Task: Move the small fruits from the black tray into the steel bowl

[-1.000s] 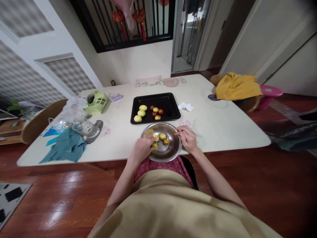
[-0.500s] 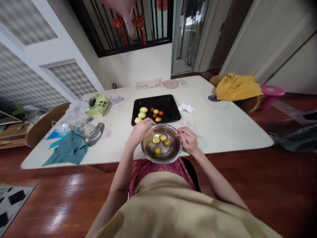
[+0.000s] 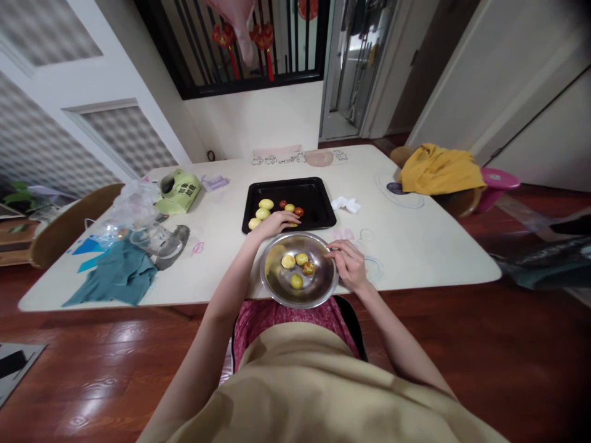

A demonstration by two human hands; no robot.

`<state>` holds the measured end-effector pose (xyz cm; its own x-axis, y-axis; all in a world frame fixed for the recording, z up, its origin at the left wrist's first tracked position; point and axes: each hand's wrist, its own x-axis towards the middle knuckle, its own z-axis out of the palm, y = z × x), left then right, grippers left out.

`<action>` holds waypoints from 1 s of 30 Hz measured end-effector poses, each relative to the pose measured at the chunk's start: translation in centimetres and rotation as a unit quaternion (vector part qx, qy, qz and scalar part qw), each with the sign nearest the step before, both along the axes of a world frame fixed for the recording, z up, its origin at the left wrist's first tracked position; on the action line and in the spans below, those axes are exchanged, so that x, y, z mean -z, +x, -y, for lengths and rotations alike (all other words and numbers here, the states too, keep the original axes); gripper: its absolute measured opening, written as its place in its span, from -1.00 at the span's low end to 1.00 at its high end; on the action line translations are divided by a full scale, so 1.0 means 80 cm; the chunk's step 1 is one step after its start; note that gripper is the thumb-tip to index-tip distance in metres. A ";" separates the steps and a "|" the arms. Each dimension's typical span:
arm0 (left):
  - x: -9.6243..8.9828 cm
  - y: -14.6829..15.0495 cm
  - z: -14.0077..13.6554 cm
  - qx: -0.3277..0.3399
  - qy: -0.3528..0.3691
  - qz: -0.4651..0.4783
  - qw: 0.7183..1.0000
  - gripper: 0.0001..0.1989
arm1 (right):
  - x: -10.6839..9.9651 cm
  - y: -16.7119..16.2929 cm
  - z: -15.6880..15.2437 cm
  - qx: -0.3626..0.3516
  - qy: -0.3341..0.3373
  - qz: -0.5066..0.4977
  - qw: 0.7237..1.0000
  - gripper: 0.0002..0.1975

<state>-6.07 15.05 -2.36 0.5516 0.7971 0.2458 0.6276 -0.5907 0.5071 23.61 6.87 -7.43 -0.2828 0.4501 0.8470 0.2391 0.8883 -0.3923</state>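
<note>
A stainless steel bowl point(image 3: 271, 282) sits at the table's near edge with several yellow-green fruits point(image 3: 296, 281) in it, one of them mottled brown. My right hand point(image 3: 348, 263) is closed on the bowl's right rim. Over the near side of the black baking tray point(image 3: 318, 203) reaches my left hand point(image 3: 277, 224), fingers stretched out and palm down. Beneath its fingertips a yellowish fruit is mostly hidden; whether they touch it I cannot tell. Larger pale yellow fruits point(image 3: 263, 213) lie at the tray's left, and small red-brown ones point(image 3: 299, 211) lie beyond my fingers.
A crumpled white tissue point(image 3: 346, 204) lies right of the tray. On the white table's point(image 3: 415, 246) left are a green box point(image 3: 181, 192), a clear plastic jug point(image 3: 161, 241) and a teal cloth point(image 3: 115, 274). A yellow garment point(image 3: 441, 169) drapes over a chair at the right.
My left hand has left the bowl's rim and moved forward over the tray's fruits. My right hand stays on the bowl. The view has shifted slightly.
</note>
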 end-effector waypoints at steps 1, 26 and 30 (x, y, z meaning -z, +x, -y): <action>0.001 -0.001 0.002 -0.007 0.003 0.000 1.000 -0.76 | 0.000 0.000 0.000 -0.001 -0.003 0.000 1.000 -0.63; 0.028 -0.028 -0.001 -0.072 -0.011 0.069 0.995 -0.74 | 0.004 0.001 -0.002 0.004 -0.013 0.002 1.000 -0.62; 0.026 -0.030 -0.002 -0.069 0.007 0.067 0.995 -0.63 | 0.003 0.000 -0.002 0.006 -0.009 0.001 1.000 -0.63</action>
<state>-8.47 15.24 -4.42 0.3992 0.8587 0.3214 0.6309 -0.5116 0.5833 23.62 7.02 -7.68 -0.2788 0.4688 0.8382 0.2505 0.8780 -0.4078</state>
